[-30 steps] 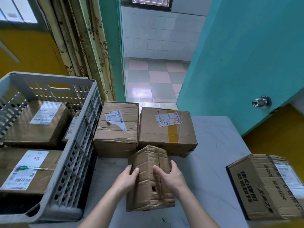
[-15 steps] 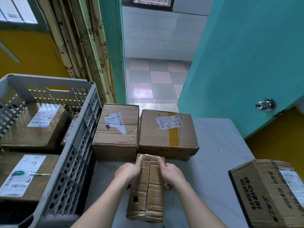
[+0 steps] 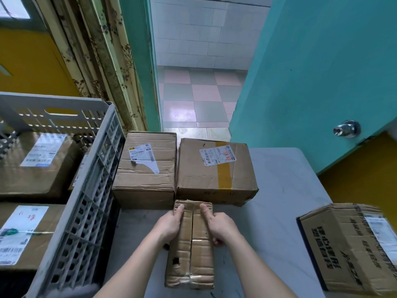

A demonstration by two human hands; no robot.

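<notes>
A second ago the small carton (image 3: 190, 254) is tipped up between the hands, its crumpled face turned to the person. Now it lies flat on the worktop (image 3: 279, 190), taped seam up, its long side running away from the near edge. It has also slid forward, so its far end meets, or all but meets, the fronts of the left box (image 3: 146, 168) and the right box (image 3: 214, 168) at the far edge, just at the gap between them.

The left grip (image 3: 169, 226) is closed on the carton, thumb laid along the top and fingers wrapped down its left side. The right grip (image 3: 221, 229) mirrors it on the right side.

The placing looks nearly done, with only letting go left. The printed box (image 3: 348, 250) at the right edge sits well apart, untouched.
</notes>
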